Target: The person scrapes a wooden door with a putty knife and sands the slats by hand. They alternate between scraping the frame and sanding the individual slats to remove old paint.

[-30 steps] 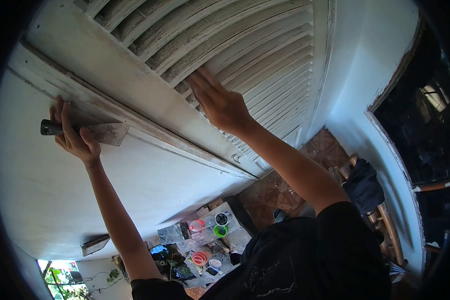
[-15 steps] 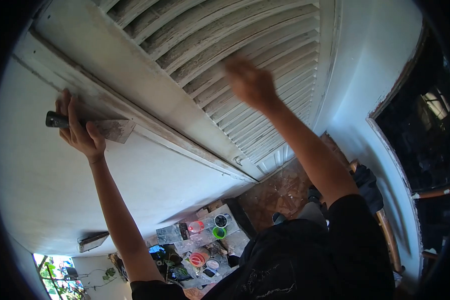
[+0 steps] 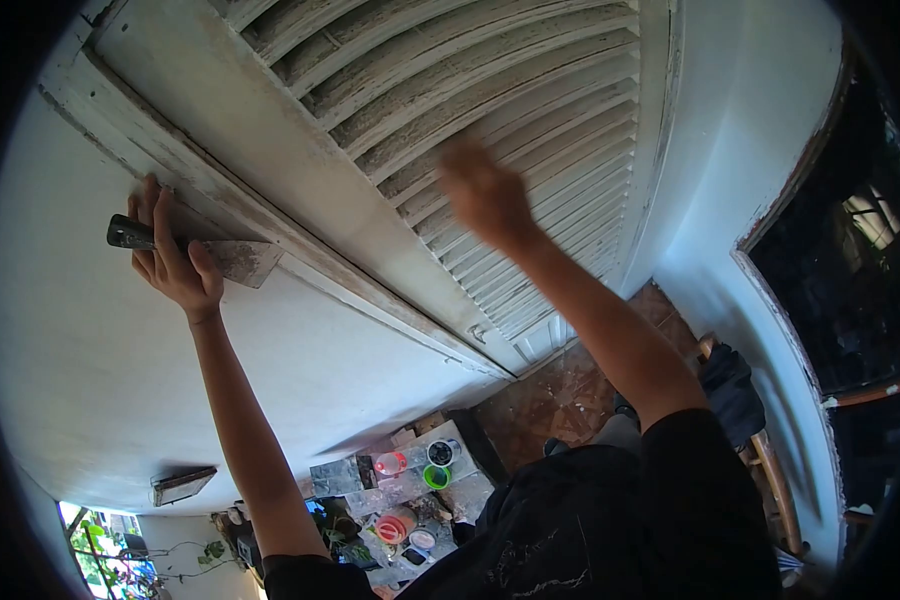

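Note:
My left hand (image 3: 178,262) is wrapped around a putty knife (image 3: 245,262), its dark handle sticking out past the fingers and its broad, stained blade pointing right. The fingertips rest at the wall beside the worn wooden frame (image 3: 300,254). My right hand (image 3: 485,195) is in front of the louvered shutter (image 3: 450,90), close to its slats. Motion blurs its fingers, so I cannot make out their pose or anything in them. The white paint on the slats looks worn, with brown patches showing.
Below is a cluttered table (image 3: 467,492) with a green cup (image 3: 436,476), a red-and-white container (image 3: 395,524) and several other items. A wooden chair (image 3: 775,490) with dark cloth stands at the right, near a dark glass pane (image 3: 840,240). A window (image 3: 100,550) with plants is at lower left.
My right hand has shifted slightly left and down across the slats, still blurred. My left hand and the putty knife appear a little further right in view, as the camera has shifted slightly.

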`<act>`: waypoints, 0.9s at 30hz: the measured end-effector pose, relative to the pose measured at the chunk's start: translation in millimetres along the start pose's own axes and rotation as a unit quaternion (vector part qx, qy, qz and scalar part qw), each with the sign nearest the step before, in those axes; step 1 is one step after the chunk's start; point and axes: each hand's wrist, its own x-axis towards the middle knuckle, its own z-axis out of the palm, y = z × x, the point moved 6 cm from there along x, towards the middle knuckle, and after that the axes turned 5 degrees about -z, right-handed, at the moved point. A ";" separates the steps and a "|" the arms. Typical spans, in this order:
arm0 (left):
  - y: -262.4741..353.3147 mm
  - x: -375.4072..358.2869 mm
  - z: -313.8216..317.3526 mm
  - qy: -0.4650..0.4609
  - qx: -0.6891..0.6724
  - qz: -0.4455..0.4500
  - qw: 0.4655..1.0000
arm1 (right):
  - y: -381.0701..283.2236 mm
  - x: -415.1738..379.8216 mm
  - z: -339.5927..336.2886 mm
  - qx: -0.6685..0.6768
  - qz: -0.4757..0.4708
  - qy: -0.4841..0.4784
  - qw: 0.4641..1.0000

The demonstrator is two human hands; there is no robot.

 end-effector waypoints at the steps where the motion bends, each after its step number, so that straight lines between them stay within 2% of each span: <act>1: 0.8 1.5 0.7 0.000 -0.001 0.004 1.000 | -28.2 -1.3 -1.8 0.013 -0.069 -0.024 0.997; 3: 0.5 0.6 0.9 0.011 -0.012 0.004 1.000 | -25.8 3.9 -9.4 0.064 -0.089 -0.050 0.993; 5: -2.4 1.8 1.6 0.030 -0.016 0.002 0.999 | -2.5 7.9 -16.7 0.004 -0.103 -0.082 0.991; 6: -2.9 0.8 1.8 0.025 -0.011 0.001 1.000 | 10.5 8.8 -18.4 0.006 -0.057 -0.085 0.995; 7: -3.4 -0.4 1.5 0.019 -0.005 -0.001 1.000 | 4.8 9.2 -11.2 0.008 -0.062 -0.084 0.995; 9: -2.9 -0.7 0.0 0.021 0.001 -0.008 1.000 | -8.3 4.8 -7.1 -0.047 0.052 0.010 0.997; 10: -3.2 -1.7 -0.2 0.018 0.000 -0.010 1.000 | -20.7 -1.3 1.5 -0.031 0.093 -0.010 0.995; 11: -3.9 -0.5 1.0 0.018 0.000 -0.009 1.000 | -43.6 -1.1 -1.2 0.016 -0.002 0.003 1.000; 13: -4.2 0.3 2.6 0.014 -0.012 -0.008 1.000 | -39.2 -1.2 -3.5 0.034 -0.087 -0.061 0.994; 15: -5.3 -1.7 2.1 0.020 -0.007 -0.008 1.000 | -3.6 1.1 -9.8 -0.011 -0.088 -0.054 0.995; 16: -5.6 -2.3 2.0 0.019 -0.004 -0.011 1.000 | 18.3 4.5 -15.6 -0.041 -0.001 -0.064 0.997; 17: -4.9 -2.7 2.0 0.008 0.006 -0.012 1.000 | 21.0 12.0 -26.5 -0.044 -0.027 -0.013 0.999; 19: -5.9 -2.9 1.3 -0.005 0.017 -0.013 1.000 | 0.9 11.0 -19.5 -0.065 0.040 -0.016 0.997; 21: -4.2 -1.6 1.6 0.001 0.008 -0.010 1.000 | -24.7 8.4 -14.7 0.000 -0.045 -0.060 0.997; 22: -4.9 -0.5 3.5 0.002 0.008 -0.012 1.000 | -29.8 9.1 -18.7 0.010 -0.078 -0.042 0.996; 23: -6.1 -1.6 2.7 0.015 -0.006 -0.016 1.000 | -21.0 10.1 -21.9 0.010 -0.083 -0.044 0.996; 25: -5.2 -0.9 2.4 0.031 -0.024 -0.018 0.999 | 14.8 9.4 -24.3 -0.032 -0.059 -0.111 0.992; 27: -5.0 -1.3 0.6 0.022 -0.009 -0.022 0.999 | 40.2 16.2 -45.0 -0.065 -0.024 -0.053 0.996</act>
